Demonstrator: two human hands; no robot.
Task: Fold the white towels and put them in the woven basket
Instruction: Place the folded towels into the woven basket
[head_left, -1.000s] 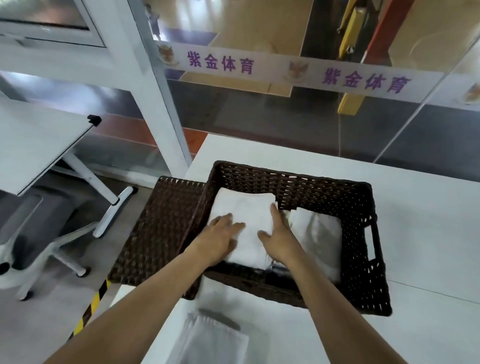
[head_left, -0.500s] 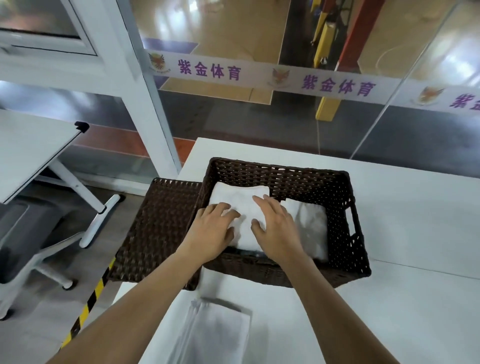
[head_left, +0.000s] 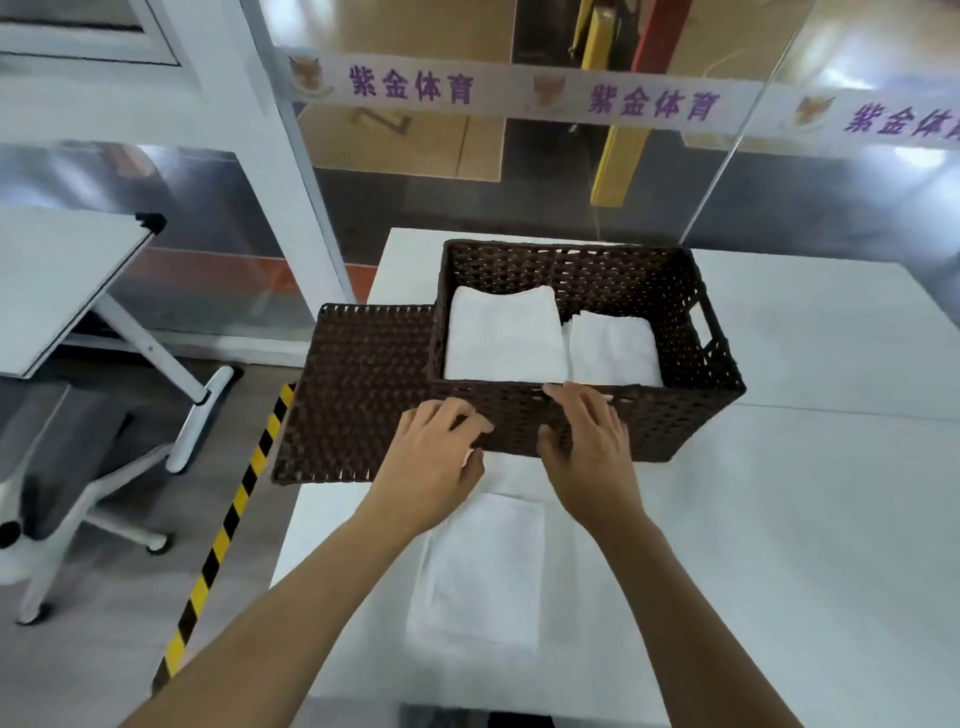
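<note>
The dark brown woven basket (head_left: 675, 415) stands near the far left corner of the white table (head_left: 779, 519); 2 folded white towels (head_left: 504, 332) lie inside, side by side; a 3rd flat white towel (head_left: 483, 571) lies at the near edge; the left hand (head_left: 431, 457) and right hand (head_left: 592, 447), fingers relaxed, hold nothing at the basket's near wall; the brown woven lid (head_left: 358, 389) overhangs the left edge.

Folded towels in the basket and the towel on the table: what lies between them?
In the head view, the basket's near wall and both hands, left hand and right hand, lie between the folded towels and the table towel.
</note>
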